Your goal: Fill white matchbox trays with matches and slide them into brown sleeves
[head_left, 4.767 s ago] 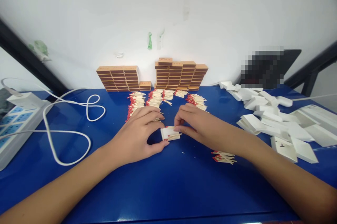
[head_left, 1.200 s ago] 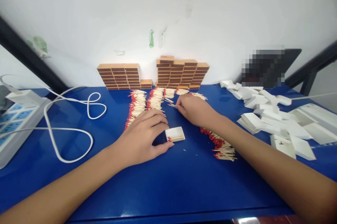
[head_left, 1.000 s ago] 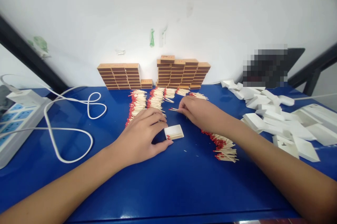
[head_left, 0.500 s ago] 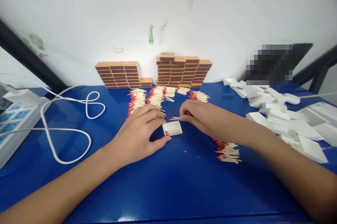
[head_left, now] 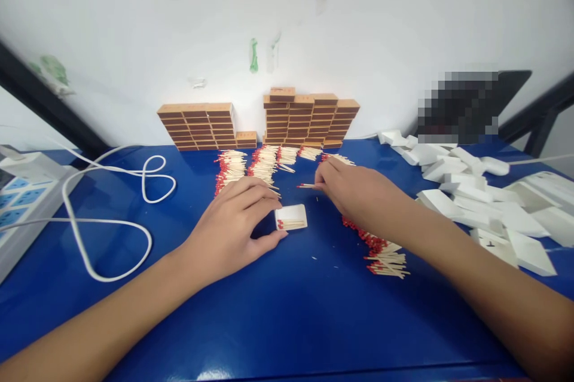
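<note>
On the blue tabletop, a small white matchbox tray (head_left: 293,212) lies with several red-tipped matches along its near side. My left hand (head_left: 240,211) steadies the tray's left end, thumb at the near corner and fingers at the far one. Beyond the tray, my right hand (head_left: 343,188) is closed in a pinch on matches (head_left: 307,186), whose red heads point left; how many it holds I cannot tell. Matches in a loose pile (head_left: 388,259) lie below my right wrist, partly covered by it. Another row of matches (head_left: 264,162) runs behind my left fingers.
Brown matchboxes are stacked against the wall in a left stack (head_left: 197,126) and a taller right stack (head_left: 309,122). White empty trays (head_left: 484,202) are heaped at right. At left lie a white cable (head_left: 147,232) and a power strip (head_left: 27,208).
My right hand has moved away from the tray, toward the wall and slightly right, with the matches still pinched. My left hand stays at the tray.
</note>
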Tool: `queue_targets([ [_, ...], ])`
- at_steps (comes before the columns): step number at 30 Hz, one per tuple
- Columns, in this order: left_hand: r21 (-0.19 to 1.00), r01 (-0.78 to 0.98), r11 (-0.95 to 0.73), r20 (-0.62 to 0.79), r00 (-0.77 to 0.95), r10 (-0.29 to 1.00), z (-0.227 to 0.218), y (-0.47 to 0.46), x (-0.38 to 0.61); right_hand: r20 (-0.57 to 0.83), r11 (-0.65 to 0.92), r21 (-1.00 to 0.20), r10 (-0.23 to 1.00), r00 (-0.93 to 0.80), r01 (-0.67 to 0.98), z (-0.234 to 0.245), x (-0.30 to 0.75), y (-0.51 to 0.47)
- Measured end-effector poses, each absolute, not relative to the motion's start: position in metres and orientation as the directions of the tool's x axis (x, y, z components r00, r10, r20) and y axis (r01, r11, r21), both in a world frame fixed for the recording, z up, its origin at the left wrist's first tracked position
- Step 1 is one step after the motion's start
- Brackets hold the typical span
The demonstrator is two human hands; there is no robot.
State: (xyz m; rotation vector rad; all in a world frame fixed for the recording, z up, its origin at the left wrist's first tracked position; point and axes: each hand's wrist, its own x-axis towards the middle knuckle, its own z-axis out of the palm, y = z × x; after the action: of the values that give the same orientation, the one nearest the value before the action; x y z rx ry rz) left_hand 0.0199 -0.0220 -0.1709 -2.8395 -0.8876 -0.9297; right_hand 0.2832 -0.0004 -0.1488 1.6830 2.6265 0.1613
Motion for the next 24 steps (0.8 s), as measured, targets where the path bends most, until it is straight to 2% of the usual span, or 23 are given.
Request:
queue_targets([
  [4, 0.141, 0.513, -0.846, 0.551, 0.669, 0.498, -0.172, -0.023, 0.02, -0.015, 0.413, 0.104, 0.91, -0.414, 0.905, -0.151, 0.281, -0.002],
  [11, 0.159, 0.515, -0.842, 0.545, 0.665, 0.51, -0.171, -0.021, 0.021, 0.07, 0.389, 0.043, 0.918, -0.391, 0.92, -0.145, 0.277, -0.004],
  [13, 0.162, 0.519, -0.839, 0.545, 0.662, 0.515, -0.17, -0.021, 0.021, 0.109, 0.402, -0.05, 0.912, -0.395, 0.914, -0.142, 0.277, -0.006],
  [17, 0.16, 0.531, -0.832, 0.544, 0.655, 0.524, -0.17, -0.02, 0.021, 0.101, 0.492, -0.354, 0.865, -0.491, 0.795, -0.137, 0.276, -0.014],
  [19, 0.159, 0.536, -0.829, 0.539, 0.657, 0.528, -0.17, -0.02, 0.021, 0.073, 0.531, -0.416, 0.828, -0.556, 0.738, -0.139, 0.276, -0.018],
  [24, 0.17, 0.537, -0.826, 0.533, 0.655, 0.535, -0.172, -0.021, 0.02, 0.04, 0.592, -0.343, 0.785, -0.618, 0.729, -0.153, 0.274, -0.018],
])
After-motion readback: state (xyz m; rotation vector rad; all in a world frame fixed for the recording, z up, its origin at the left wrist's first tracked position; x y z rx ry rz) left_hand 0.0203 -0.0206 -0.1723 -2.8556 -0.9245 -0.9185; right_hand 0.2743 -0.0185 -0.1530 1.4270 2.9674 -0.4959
